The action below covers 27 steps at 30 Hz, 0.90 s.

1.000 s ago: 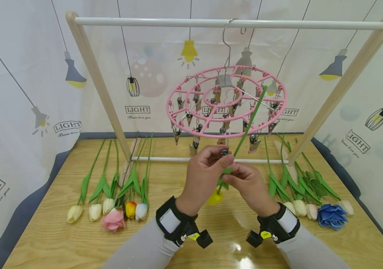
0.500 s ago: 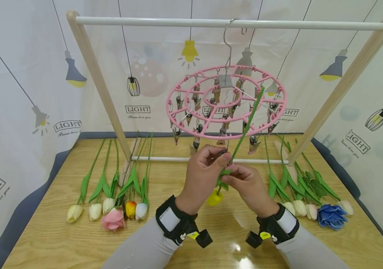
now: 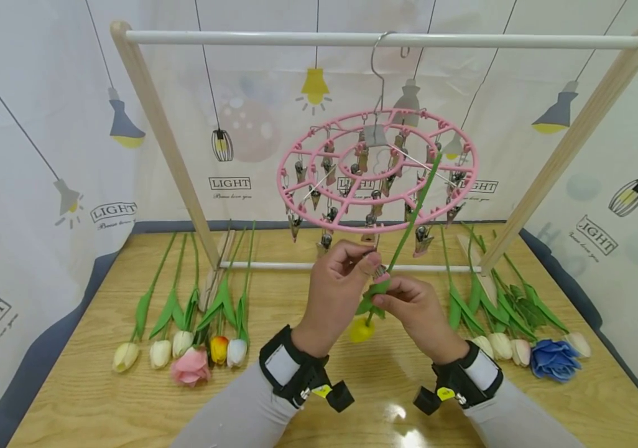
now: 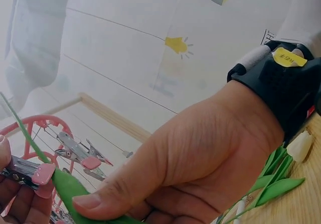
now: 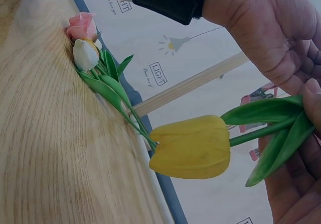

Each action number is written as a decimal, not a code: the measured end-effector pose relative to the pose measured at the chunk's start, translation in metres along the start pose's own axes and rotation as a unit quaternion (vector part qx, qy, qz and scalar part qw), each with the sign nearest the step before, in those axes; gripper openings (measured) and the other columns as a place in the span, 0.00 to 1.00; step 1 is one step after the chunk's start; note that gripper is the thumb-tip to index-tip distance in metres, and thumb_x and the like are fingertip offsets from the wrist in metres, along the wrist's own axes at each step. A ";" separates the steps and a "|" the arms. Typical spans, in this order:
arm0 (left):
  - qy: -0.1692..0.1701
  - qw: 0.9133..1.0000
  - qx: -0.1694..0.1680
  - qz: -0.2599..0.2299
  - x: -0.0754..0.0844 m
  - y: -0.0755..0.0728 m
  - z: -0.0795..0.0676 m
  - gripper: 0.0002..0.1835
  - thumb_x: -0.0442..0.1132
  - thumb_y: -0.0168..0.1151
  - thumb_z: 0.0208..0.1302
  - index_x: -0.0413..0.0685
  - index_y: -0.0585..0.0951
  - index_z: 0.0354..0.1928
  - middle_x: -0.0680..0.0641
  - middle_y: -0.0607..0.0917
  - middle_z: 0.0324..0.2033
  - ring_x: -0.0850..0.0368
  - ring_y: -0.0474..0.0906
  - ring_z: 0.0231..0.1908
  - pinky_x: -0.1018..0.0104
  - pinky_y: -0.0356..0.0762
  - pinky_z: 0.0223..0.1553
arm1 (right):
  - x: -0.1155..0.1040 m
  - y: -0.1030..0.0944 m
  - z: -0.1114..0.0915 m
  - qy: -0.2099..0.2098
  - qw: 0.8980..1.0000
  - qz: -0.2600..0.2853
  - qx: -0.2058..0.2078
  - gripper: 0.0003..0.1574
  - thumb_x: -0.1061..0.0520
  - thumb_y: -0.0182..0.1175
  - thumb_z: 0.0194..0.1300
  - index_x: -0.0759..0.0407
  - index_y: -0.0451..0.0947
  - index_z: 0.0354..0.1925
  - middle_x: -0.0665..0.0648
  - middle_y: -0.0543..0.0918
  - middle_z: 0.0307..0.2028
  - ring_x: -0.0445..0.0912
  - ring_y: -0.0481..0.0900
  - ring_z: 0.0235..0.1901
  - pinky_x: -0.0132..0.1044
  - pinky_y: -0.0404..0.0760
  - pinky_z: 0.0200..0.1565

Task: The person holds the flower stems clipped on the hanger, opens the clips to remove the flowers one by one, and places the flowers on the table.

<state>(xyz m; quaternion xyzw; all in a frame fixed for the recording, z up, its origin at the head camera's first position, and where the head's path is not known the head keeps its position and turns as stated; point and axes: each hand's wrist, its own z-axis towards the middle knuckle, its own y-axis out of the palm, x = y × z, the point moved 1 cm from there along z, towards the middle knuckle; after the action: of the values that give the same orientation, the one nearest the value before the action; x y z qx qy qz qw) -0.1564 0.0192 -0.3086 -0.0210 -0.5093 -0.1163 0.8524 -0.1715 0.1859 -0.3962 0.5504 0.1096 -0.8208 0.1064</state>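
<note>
In the head view my left hand [image 3: 341, 286] pinches a metal clip [image 3: 380, 272] with pink tips, below the near rim of a round pink clip hanger [image 3: 375, 134]. Just under it, my right hand [image 3: 420, 311] pinches a yellow artificial tulip [image 3: 362, 330] by its leaves and stem. The bloom points down, and the green stem slants up past the hanger's rim. The left wrist view has the clip's pink tips [image 4: 44, 174] against the stem above the leaf; whether they grip it I cannot tell. The tulip's bloom [image 5: 190, 146] fills the middle of the right wrist view.
The hanger hangs from the white rail [image 3: 240, 37] of a wooden-legged stand, with several clips dangling. Several tulips and a pink rose [image 3: 191, 366] lie on the left of the table [image 3: 129, 410]. More tulips and a blue rose [image 3: 555, 359] lie on the right.
The tulip has dropped slightly and its stem tip sits lower. My left fingers have shifted on the clip, whose pink tips now show more plainly at the stem. My right hand has barely moved.
</note>
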 end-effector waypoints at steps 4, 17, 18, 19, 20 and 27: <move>0.001 1.000 0.002 -0.010 -0.002 0.000 0.001 0.08 0.33 0.58 0.63 0.34 0.78 0.40 0.34 0.82 0.39 0.52 0.78 0.35 0.70 0.74 0.33 | 0.002 -0.005 -0.003 0.003 1.000 -0.006 0.006 0.10 0.64 0.56 0.64 0.69 0.77 0.43 0.53 0.83 0.40 0.53 0.78 0.37 0.35 0.80 0.37; -0.018 0.999 -0.005 -0.049 -0.037 0.001 0.004 0.14 0.46 0.64 0.59 0.49 0.79 0.45 0.43 0.83 0.38 0.51 0.80 0.39 0.58 0.82 0.44 | -0.007 -0.023 -0.023 0.013 0.997 -0.079 0.015 0.15 0.62 0.52 0.67 0.62 0.77 0.50 0.61 0.83 0.45 0.53 0.77 0.46 0.35 0.79 0.41; -0.015 0.999 -0.005 -0.046 -0.038 0.000 0.004 0.14 0.47 0.63 0.59 0.49 0.79 0.45 0.44 0.83 0.39 0.52 0.80 0.38 0.58 0.82 0.44 | -0.008 -0.024 -0.024 0.017 0.996 -0.084 0.015 0.15 0.62 0.52 0.67 0.62 0.77 0.50 0.63 0.82 0.46 0.54 0.76 0.47 0.35 0.79 0.42; -0.013 0.999 -0.004 -0.043 -0.038 0.000 0.004 0.14 0.47 0.63 0.59 0.49 0.79 0.44 0.44 0.83 0.39 0.52 0.80 0.38 0.58 0.82 0.44 | -0.009 -0.026 -0.025 0.021 0.996 -0.087 0.016 0.15 0.61 0.52 0.68 0.61 0.77 0.51 0.63 0.82 0.46 0.53 0.75 0.49 0.35 0.79 0.43; -0.010 0.999 -0.003 -0.041 -0.038 0.000 0.005 0.14 0.47 0.63 0.60 0.49 0.79 0.44 0.44 0.83 0.39 0.52 0.80 0.38 0.58 0.82 0.44 | -0.010 -0.027 -0.026 0.025 0.995 -0.091 0.017 0.15 0.61 0.52 0.68 0.61 0.77 0.50 0.63 0.81 0.48 0.53 0.74 0.51 0.35 0.79 0.44; -0.013 1.000 -0.005 -0.028 -0.039 0.000 0.004 0.15 0.47 0.64 0.59 0.51 0.78 0.47 0.46 0.82 0.42 0.54 0.79 0.40 0.60 0.81 0.45 | -0.019 -0.041 -0.033 0.025 0.993 -0.107 0.045 0.15 0.63 0.53 0.67 0.62 0.77 0.51 0.58 0.83 0.45 0.52 0.77 0.44 0.33 0.80 0.42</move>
<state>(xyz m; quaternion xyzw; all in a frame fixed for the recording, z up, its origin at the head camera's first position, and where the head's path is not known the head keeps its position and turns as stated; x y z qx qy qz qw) -0.1773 0.0265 -0.3406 -0.0126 -0.5199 -0.1424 0.8422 -0.1476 0.2356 -0.3882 0.5599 0.1331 -0.8178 -0.0096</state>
